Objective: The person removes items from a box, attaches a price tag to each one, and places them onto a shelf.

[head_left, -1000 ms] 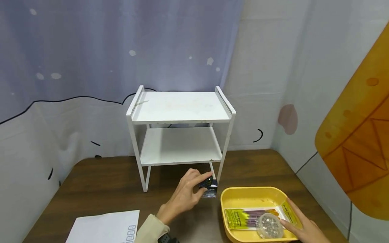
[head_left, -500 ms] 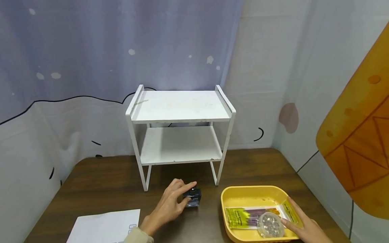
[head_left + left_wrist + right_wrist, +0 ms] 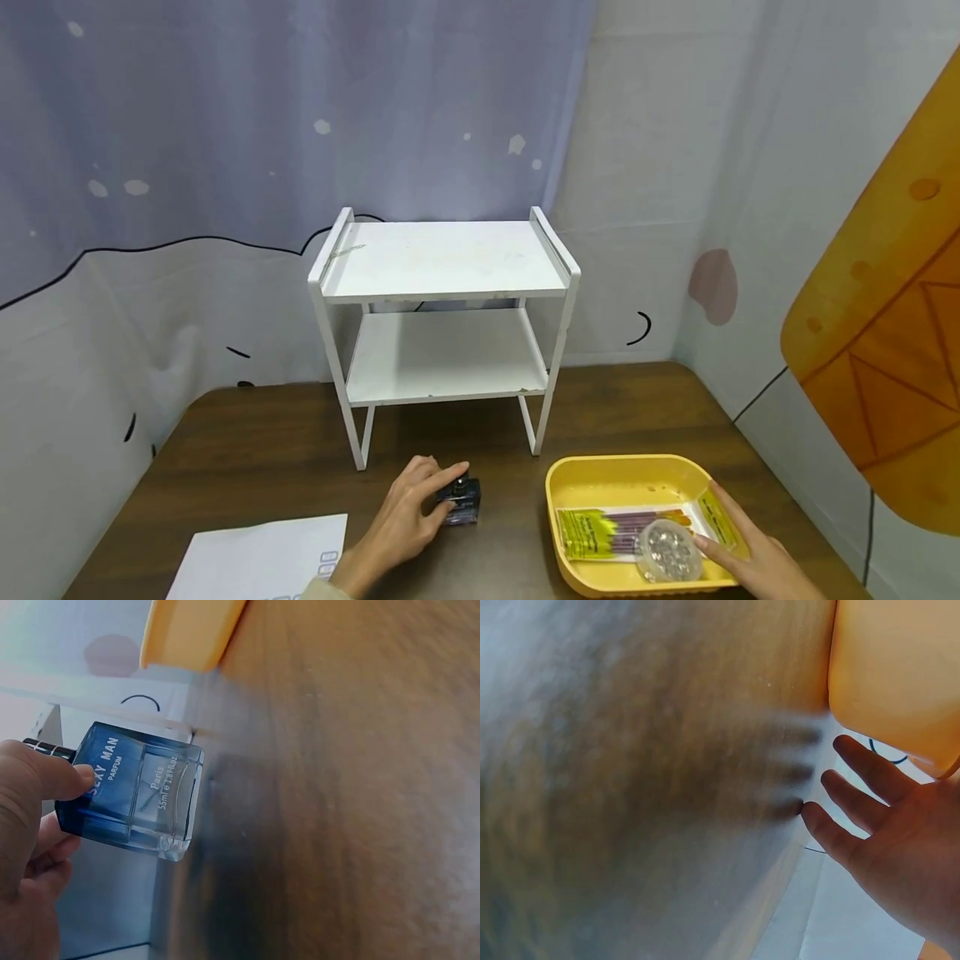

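Observation:
My left hand [image 3: 408, 517] pinches a dark blue glass perfume bottle [image 3: 135, 791] with a black cap, thumb on its lettered front. In the head view the bottle stands upright in front of the white rack; whether its base touches the table cannot be told. My right hand [image 3: 757, 558] rests at the right rim of a yellow plastic tray [image 3: 558, 500]. Its thumb reaches inside, near a round clear container [image 3: 669, 552]; the right wrist view has the other visible fingers [image 3: 847, 799] spread loosely outside, below the tray wall. A yellow-green packet [image 3: 588, 535] with purple sticks lies inside.
The white two-tier rack [image 3: 446, 258] stands at the back of the brown wooden table [image 3: 247, 450]. Printed white paper [image 3: 258, 560] lies at the front left. Behind and beside the table hang patterned curtains [image 3: 450, 108].
My left hand has carried the perfume bottle leftward and nearer to me, away from beside the tray. My right hand has stayed at the tray's rim.

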Demonstrator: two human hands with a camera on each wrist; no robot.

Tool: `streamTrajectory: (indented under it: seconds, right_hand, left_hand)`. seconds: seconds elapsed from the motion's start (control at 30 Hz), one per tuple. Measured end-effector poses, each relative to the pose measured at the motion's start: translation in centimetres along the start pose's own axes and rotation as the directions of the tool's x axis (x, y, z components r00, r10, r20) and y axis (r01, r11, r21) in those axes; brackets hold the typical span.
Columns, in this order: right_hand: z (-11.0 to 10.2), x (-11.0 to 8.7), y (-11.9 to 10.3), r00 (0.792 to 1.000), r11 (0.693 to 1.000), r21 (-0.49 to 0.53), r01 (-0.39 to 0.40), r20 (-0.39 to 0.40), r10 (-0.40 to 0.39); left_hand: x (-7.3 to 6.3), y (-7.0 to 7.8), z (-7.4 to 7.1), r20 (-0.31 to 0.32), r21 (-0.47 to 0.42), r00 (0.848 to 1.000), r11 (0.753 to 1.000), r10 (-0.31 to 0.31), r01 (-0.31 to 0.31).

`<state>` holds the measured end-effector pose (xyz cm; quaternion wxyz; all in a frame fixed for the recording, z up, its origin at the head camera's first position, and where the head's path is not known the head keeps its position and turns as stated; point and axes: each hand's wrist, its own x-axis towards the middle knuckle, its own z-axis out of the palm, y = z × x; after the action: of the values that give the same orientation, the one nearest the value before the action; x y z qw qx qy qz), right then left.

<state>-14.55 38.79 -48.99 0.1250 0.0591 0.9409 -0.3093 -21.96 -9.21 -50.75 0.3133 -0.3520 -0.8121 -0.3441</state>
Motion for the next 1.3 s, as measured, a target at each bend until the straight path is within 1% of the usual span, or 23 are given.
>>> streamTrajectory:
  seconds: [0.13, 0.23, 0.43, 0.57, 0.7, 0.8, 1.13, 1.23, 1.3]
  right_hand:
    - [0.0, 0.0, -0.1, 1.000, 1.000, -0.003, -0.003, 0.003, 0.003]
    - [0.0, 0.0, -0.1, 1.000, 1.000, -0.007, -0.007, 0.006, 0.007]
    - [0.0, 0.1, -0.2, 1.000, 1.000, 0.014, -0.012, 0.003, 0.012]
    - [0.0, 0.1, -0.1, 1.000, 1.000, 0.020, -0.015, 0.003, 0.015]
    - [0.0, 0.1, -0.1, 1.000, 1.000, 0.015, -0.019, 0.005, 0.019]
    - [0.0, 0.1, -0.1, 1.000, 1.000, 0.015, -0.021, 0.006, 0.021]
    - [0.0, 0.0, -0.4, 1.000, 1.000, 0.000, -0.030, 0.008, 0.030]
    - [0.0, 0.0, -0.4, 1.000, 1.000, -0.010, -0.025, 0.007, 0.025]
    - [-0.1, 0.0, -0.4, 1.000, 1.000, -0.014, -0.024, 0.009, 0.024]
  left_hand:
    - [-0.5, -0.1, -0.1, -0.002, 0.000, 1.000, 1.000, 0.000, 0.000]
    - [-0.7, -0.1, -0.2, 0.002, -0.002, 1.000, 1.000, 0.001, -0.001]
    - [-1.0, -0.1, -0.2, -0.012, -0.012, 1.000, 1.000, -0.005, 0.005]
    - [-1.1, -0.1, -0.2, 0.001, -0.022, 0.999, 0.999, -0.034, 0.034]
    - [-1.2, -0.1, -0.2, 0.027, -0.013, 0.997, 0.997, -0.075, 0.075]
    - [-1.2, 0.0, -0.3, 0.038, -0.003, 0.995, 0.996, -0.094, 0.094]
    - [-1.4, 0.0, -0.2, 0.044, -0.015, 0.991, 0.992, -0.126, 0.126]
    - [-1.4, 0.0, -0.4, 0.059, -0.008, 0.989, 0.991, -0.134, 0.135]
    - [-1.3, 0.0, -0.8, 0.067, -0.003, 0.986, 0.989, -0.150, 0.150]
